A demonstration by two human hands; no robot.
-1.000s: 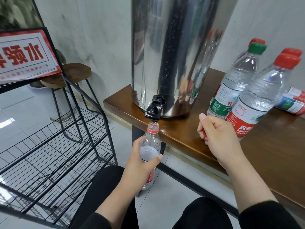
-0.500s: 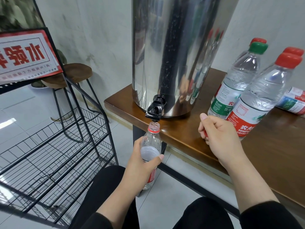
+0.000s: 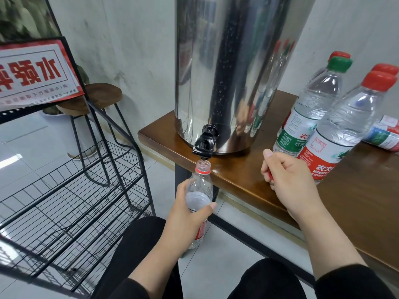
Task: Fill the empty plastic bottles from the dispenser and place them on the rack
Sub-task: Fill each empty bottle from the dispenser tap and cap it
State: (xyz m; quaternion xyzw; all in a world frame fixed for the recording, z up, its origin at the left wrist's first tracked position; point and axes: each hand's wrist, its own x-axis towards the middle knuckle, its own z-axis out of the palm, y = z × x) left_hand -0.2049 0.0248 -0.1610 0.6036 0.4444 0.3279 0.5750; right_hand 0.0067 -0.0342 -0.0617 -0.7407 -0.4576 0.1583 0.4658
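Below the table edge, the left hand (image 3: 187, 214) grips an uncapped bottle (image 3: 199, 190), its mouth just under the black tap (image 3: 205, 144) of the steel dispenser (image 3: 226, 72). The right hand (image 3: 287, 175) is curled around something red, probably the cap. A slight tilt could spill water onto the floor. Beyond stand capped bottles (image 3: 336, 130); the wire rack (image 3: 71, 199) waits at left.

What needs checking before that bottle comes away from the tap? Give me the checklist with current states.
1. Bottle mouth directly under the tap: ok.
2. Left hand grips the bottle firmly: ok.
3. Bottle full: not ok, water sits around mid-height.
4. Red cap ready in the right hand: ok, pinched there.
5. Tap shut off: cannot tell, no stream is clearly visible.
6. Free space on the rack: ok, shelves in view hold nothing.
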